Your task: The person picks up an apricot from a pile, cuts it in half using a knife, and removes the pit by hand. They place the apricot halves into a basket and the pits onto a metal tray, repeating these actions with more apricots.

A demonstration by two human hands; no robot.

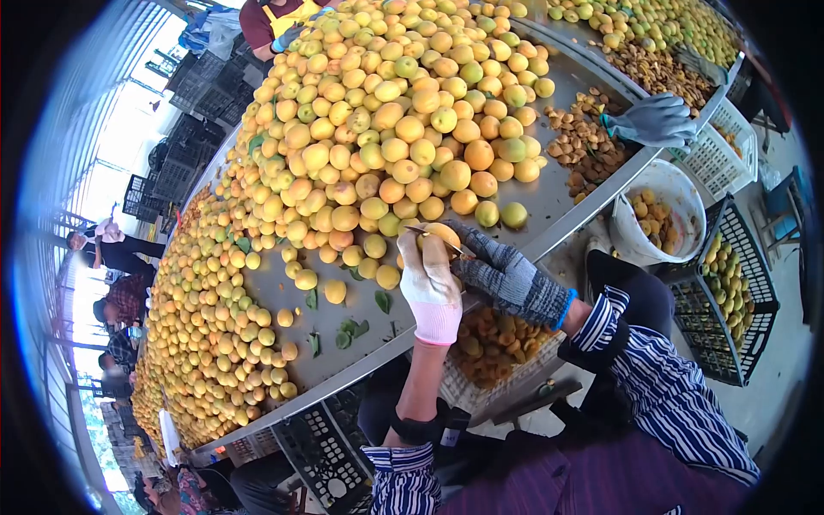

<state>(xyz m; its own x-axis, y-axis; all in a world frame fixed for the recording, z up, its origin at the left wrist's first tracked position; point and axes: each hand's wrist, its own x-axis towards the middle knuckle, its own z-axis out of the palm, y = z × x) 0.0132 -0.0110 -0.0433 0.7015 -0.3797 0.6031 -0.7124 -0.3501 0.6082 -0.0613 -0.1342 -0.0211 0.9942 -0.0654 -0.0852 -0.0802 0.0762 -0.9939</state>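
OK so your hands are close together in the middle of the frame, just over the near edge of the metal table (558, 199). Your left hand (432, 287), in the white and pink glove, has its fingers closed on one orange fruit (443, 233). Your right hand (508, 279), in the grey knit glove with the blue cuff, is curled in from the right, fingers mostly closed, looks like on a thin blade (466, 251) at the fruit. That blade slants from upper left to lower right; can't tell you which end is the tip, your fingers hide too much. The fruit is roundish, so no clear long axis there. It sits just beside the near edge of the big fruit pile (386, 129), with some green leaves (348, 331) down and left. Below your hands there's a light crate (463, 392) of orange pieces, and a white bucket (633, 243) is over to the right.
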